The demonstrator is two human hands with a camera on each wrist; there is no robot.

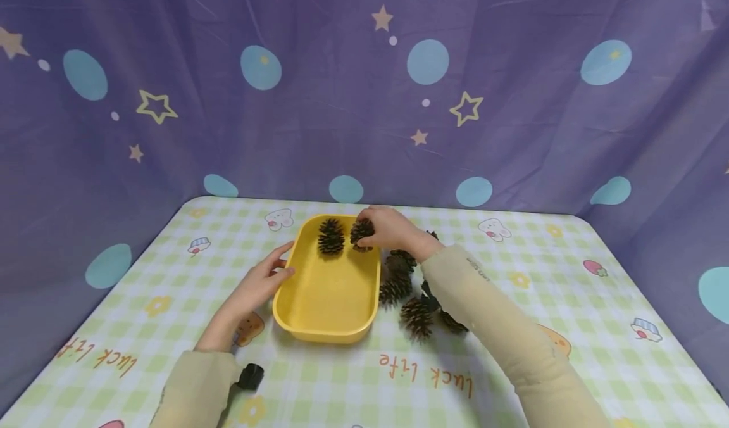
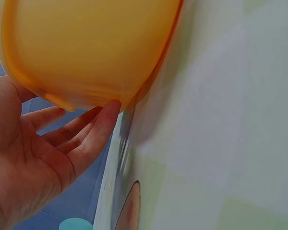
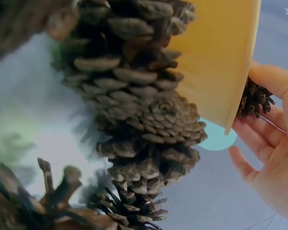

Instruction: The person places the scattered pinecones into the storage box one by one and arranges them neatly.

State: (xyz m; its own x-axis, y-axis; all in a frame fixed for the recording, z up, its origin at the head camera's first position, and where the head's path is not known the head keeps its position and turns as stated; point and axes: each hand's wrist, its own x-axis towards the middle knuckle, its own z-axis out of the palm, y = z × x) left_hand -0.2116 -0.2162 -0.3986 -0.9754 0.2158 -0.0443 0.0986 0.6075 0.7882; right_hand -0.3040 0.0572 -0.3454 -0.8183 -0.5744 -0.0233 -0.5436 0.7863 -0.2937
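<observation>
Right grip (image 1: 390, 227) pinches a pinecone (image 1: 361, 233) at the yellow tray's (image 1: 329, 298) rim, left grip (image 1: 266, 279), fingers loosely spread, touches the opposite side; I'd lower it gently beside the loose cone (image 1: 331, 238) left of the right grip.

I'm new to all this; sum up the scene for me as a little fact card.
Container: yellow tray on a checked tablecloth
Already inside: one pine cone, far end
Right hand: holds another pine cone at the tray's far right corner
Left hand: touches the tray's left side
Outside: more pine cones to the right, partly hidden by the arm
Backdrop: purple curtain, stars and blue ovals
</observation>
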